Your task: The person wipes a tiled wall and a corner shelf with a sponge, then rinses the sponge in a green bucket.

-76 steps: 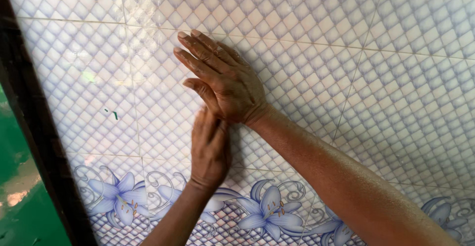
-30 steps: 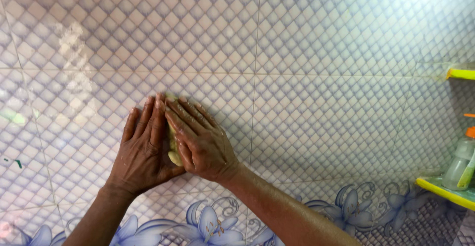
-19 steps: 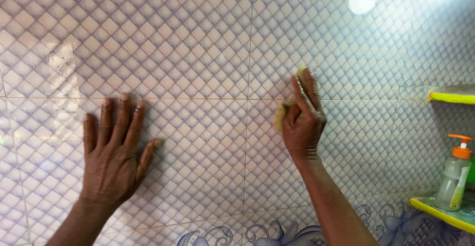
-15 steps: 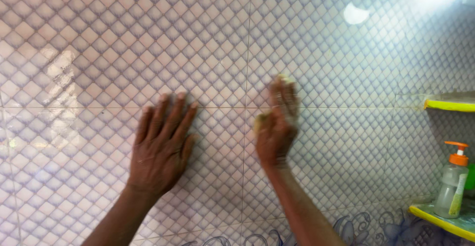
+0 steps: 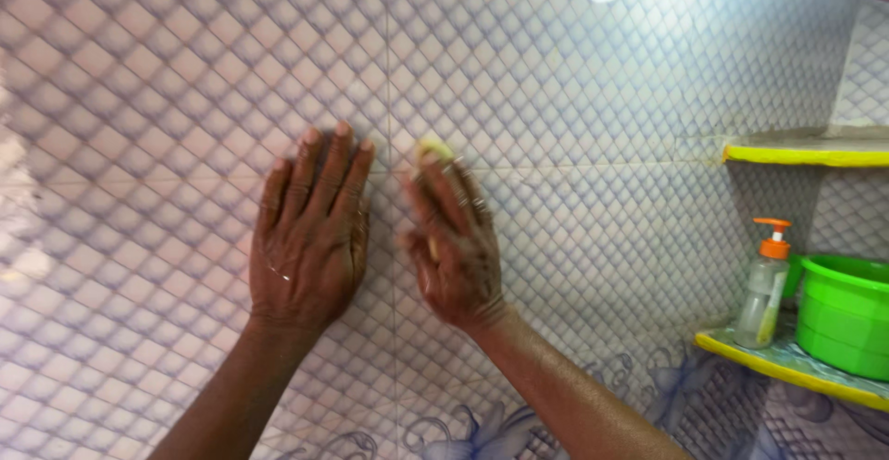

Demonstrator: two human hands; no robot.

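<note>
Head view — small yellow sponge (image 5: 433, 149), mostly hidden under right hand (image 5: 454, 247).

The only package is a pump bottle (image 5: 765, 284) at the lower right of the frame, upright on the lower yellow-edged shelf (image 5: 741, 345). It is slim and clear, with pale yellowish liquid low inside and an orange pump head. Just to its right stands a green tub (image 5: 845, 314). No labels, signs or screens show.
</note>
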